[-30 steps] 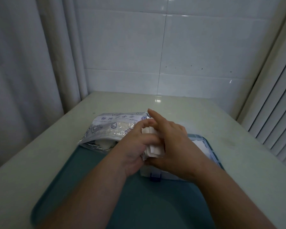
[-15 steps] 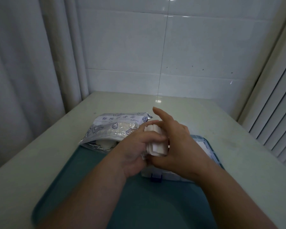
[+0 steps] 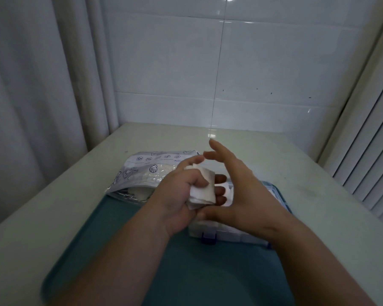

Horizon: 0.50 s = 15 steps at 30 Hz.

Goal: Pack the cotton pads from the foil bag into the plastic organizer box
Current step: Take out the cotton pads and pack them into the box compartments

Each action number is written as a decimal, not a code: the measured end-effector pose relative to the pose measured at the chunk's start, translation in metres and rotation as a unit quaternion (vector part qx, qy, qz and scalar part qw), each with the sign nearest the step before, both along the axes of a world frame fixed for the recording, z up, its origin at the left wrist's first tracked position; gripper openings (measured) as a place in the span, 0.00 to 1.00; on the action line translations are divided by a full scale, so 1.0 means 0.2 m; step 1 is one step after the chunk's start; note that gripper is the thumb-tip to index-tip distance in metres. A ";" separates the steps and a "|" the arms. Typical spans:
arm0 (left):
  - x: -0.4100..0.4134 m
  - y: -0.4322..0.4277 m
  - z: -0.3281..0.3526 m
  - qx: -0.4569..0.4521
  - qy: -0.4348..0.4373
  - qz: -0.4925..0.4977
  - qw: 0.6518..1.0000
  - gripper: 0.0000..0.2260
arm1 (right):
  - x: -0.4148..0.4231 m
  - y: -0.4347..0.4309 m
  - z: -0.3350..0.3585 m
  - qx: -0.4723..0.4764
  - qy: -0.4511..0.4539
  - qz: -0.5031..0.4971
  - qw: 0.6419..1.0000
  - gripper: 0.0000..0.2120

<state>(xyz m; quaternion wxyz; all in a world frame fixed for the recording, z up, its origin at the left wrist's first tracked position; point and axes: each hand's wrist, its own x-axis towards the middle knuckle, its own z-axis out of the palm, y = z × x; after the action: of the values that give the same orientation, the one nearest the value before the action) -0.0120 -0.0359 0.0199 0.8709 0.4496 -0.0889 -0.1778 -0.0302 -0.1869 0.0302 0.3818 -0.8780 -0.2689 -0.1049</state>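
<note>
- The left hand [image 3: 177, 195] is curled around a small stack of white cotton pads [image 3: 202, 188], thumb across the near face and the other fingers wrapped behind, their tips showing past the stack's right edge.
- The stack is held up off the surfaces below, tilted, its edges a little uneven; how many pads it holds cannot be told.
- The right hand [image 3: 237, 191] is spread wide, fingers fanned apart and pointing up and away from the person, gripping nothing.
- Its thumb lies just under the left hand's fingers, touching or nearly touching the bottom of the stack; the palm faces the pads from the right.
- The plastic organizer box [image 3: 272, 195] lies directly beneath and behind the right hand, clear with a blue rim and a dark blue latch [image 3: 209, 237] on its near side below the two hands.
- White contents show through the box near the wrist, but which compartment they fill is hidden by the hands.
- The foil bag [image 3: 146, 171] lies to the left of and beyond the left hand, printed with shell drawings; its open near mouth shows more white pads inside.
- Bag and box both rest on or over a teal tray [image 3: 119, 239] that runs under both forearms, the bag overlapping its far left edge.
- The tray sits on a pale tabletop [image 3: 274, 151] that reaches a white tiled wall [image 3: 252, 74] beyond the hands.
</note>
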 end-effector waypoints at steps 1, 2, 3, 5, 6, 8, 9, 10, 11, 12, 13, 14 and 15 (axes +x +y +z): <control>0.00 0.00 0.00 -0.013 0.001 0.005 1.000 0.26 | 0.00 -0.01 0.00 0.010 -0.006 -0.003 1.000 0.49; 0.00 0.01 0.00 -0.015 0.003 0.010 1.000 0.26 | -0.01 -0.02 0.01 0.019 -0.016 -0.010 1.000 0.45; 0.01 0.02 0.00 -0.011 0.003 0.015 1.000 0.26 | -0.01 -0.02 0.00 0.031 -0.026 -0.020 0.999 0.42; 0.01 0.02 0.00 -0.009 0.002 0.030 0.999 0.25 | -0.01 -0.01 0.00 0.057 -0.041 -0.041 0.997 0.36; 0.01 0.02 0.00 -0.015 -0.002 0.036 0.999 0.25 | -0.01 0.00 0.00 0.067 -0.049 -0.051 0.995 0.33; 0.01 0.02 0.00 -0.025 -0.005 0.051 0.998 0.25 | -0.02 0.01 0.00 0.082 -0.068 -0.068 0.992 0.26; 0.01 0.02 0.00 -0.029 0.000 0.063 0.998 0.25 | -0.02 0.02 0.01 0.085 -0.078 -0.072 0.991 0.21; 0.01 0.02 0.00 -0.034 0.006 0.073 0.997 0.25 | -0.02 0.02 0.01 0.084 -0.085 -0.073 0.990 0.14; 0.01 0.02 0.00 -0.041 0.010 0.078 0.996 0.24 | -0.02 0.02 0.01 0.081 -0.087 -0.071 0.990 0.09; 0.00 0.02 0.01 -0.046 0.013 0.083 0.995 0.22 | -0.02 0.03 0.02 0.078 -0.083 -0.068 0.991 0.06; -0.01 0.02 0.02 -0.048 0.014 0.090 0.995 0.19 | -0.03 0.03 0.02 0.077 -0.074 -0.064 0.992 0.05; -0.01 0.02 0.02 -0.048 0.017 0.097 0.994 0.18 | -0.03 0.03 0.02 0.078 -0.062 -0.061 0.993 0.06; -0.02 0.02 0.03 -0.051 0.021 0.098 0.994 0.19 | -0.03 0.03 0.02 0.080 -0.049 -0.059 0.994 0.06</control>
<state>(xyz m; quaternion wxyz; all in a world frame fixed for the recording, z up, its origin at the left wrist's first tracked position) -0.0153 -0.0326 0.0257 0.9075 0.4074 -0.0349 -0.0959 -0.0359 -0.1809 0.0343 0.4303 -0.8528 -0.2259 -0.1912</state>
